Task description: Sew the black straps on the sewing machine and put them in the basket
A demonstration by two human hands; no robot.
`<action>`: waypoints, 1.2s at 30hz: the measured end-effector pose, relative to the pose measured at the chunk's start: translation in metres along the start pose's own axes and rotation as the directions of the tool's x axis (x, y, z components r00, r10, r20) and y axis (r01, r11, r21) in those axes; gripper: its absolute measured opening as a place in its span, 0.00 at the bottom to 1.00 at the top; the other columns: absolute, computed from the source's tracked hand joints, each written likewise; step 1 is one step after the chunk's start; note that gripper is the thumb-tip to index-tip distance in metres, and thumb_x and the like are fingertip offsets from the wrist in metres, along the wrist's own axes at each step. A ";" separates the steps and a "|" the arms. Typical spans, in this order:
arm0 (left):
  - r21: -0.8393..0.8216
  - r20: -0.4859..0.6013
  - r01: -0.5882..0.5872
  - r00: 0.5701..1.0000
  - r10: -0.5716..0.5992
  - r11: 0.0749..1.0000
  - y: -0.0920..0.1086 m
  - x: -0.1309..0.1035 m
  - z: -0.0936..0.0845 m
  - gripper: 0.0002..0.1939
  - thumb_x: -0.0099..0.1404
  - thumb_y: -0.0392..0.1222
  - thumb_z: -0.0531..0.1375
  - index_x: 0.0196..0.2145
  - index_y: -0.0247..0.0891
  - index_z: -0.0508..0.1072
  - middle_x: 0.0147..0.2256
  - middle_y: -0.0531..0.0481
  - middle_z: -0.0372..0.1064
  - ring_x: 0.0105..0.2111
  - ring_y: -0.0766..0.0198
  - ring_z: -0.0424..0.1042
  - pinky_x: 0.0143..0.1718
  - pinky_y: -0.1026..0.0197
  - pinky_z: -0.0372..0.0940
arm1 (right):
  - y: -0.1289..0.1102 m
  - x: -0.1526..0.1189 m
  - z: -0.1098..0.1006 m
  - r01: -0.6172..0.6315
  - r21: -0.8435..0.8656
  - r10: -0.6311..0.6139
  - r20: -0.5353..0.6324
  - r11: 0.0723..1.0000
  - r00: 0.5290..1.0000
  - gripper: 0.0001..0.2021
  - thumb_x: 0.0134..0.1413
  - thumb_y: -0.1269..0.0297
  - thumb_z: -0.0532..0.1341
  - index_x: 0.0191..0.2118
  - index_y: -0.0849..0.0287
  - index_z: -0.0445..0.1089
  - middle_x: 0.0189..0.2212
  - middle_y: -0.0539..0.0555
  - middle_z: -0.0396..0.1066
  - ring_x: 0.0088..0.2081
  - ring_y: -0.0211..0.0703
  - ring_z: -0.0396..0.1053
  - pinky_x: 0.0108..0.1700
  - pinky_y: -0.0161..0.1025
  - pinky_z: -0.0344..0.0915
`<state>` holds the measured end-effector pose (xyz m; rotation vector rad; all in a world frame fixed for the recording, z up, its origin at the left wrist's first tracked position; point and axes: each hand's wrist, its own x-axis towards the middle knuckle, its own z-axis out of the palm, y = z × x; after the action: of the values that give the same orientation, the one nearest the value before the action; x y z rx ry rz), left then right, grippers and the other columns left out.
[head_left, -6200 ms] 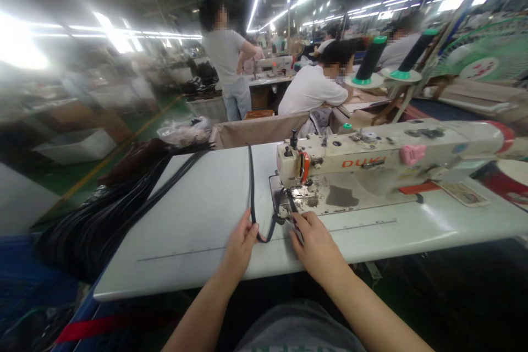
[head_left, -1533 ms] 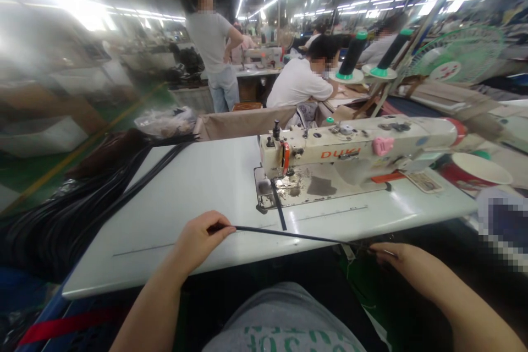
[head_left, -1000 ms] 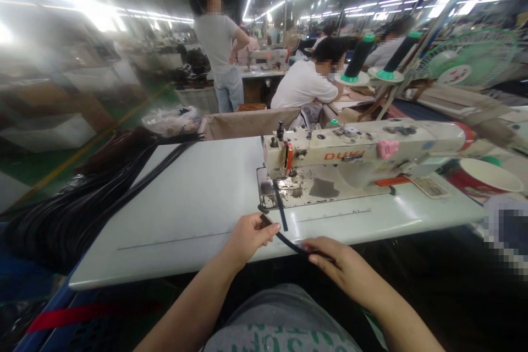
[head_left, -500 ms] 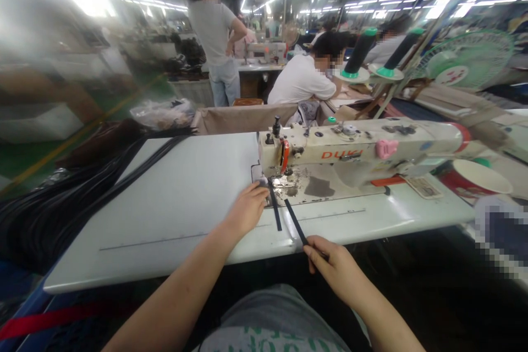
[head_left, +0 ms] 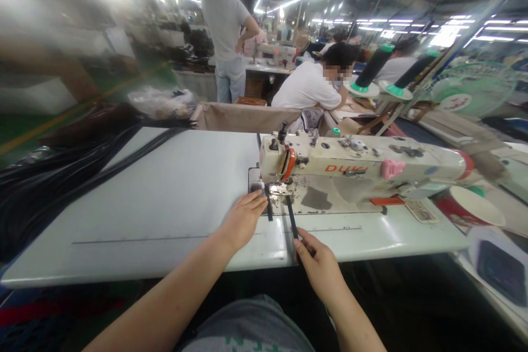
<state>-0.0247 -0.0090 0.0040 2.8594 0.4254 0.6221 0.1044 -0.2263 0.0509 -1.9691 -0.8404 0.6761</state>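
Observation:
A white sewing machine [head_left: 363, 162] stands on the pale table. My left hand [head_left: 243, 220] lies flat beside its needle area, fingers stretched out, with the fingertips next to a short black strip [head_left: 269, 206] that runs out from under the presser foot. Between thumb and fingers, my right hand [head_left: 313, 256] pinches a second black strip [head_left: 291, 214] near the table's front edge. That strip's far end points up to the machine's metal plate, right of the first strip.
Long black strips [head_left: 61, 176] hang over the table's left side. Two black thread cones [head_left: 373, 67] stand behind the machine. A phone [head_left: 501, 269] lies at the right. A seated person [head_left: 303, 85] and a standing person [head_left: 225, 27] are beyond a fabric-lined bin [head_left: 247, 116].
My right hand has brought its strip forward, closer to the needle area. The first strip now reaches less far towards me. The camera view has shifted slightly.

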 end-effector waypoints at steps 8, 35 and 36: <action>-0.030 0.034 0.018 0.999 -0.017 0.999 0.002 0.002 -0.004 0.26 0.69 0.27 0.51 0.60 0.38 0.74 0.62 0.45 0.69 0.67 0.55 0.61 0.68 0.45 0.60 | 0.006 0.013 0.002 -0.022 0.012 0.022 -0.069 1.000 0.997 0.35 0.59 0.41 0.58 0.58 0.68 0.74 0.23 0.53 0.74 0.29 0.50 0.73 0.39 0.45 0.70; -0.049 0.029 0.117 0.993 -0.116 0.992 0.002 0.010 -0.003 0.22 0.75 0.35 0.51 0.63 0.38 0.68 0.65 0.44 0.65 0.69 0.53 0.58 0.70 0.45 0.55 | 0.016 0.012 0.007 0.045 -0.055 -0.048 -0.045 0.997 0.998 0.30 0.64 0.43 0.56 0.59 0.63 0.74 0.28 0.54 0.77 0.33 0.50 0.75 0.42 0.44 0.72; -0.074 0.020 0.119 0.993 -0.118 0.990 0.002 0.010 -0.002 0.22 0.75 0.35 0.51 0.63 0.38 0.69 0.64 0.44 0.66 0.69 0.53 0.58 0.70 0.44 0.55 | 0.015 0.011 0.008 0.052 -0.069 -0.055 -0.042 0.996 0.998 0.30 0.64 0.44 0.56 0.59 0.63 0.74 0.29 0.55 0.78 0.34 0.51 0.76 0.43 0.44 0.73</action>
<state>-0.0171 -0.0072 0.0102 2.7423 0.5524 0.5809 0.1102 -0.2200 0.0328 -2.0078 -0.8967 0.5786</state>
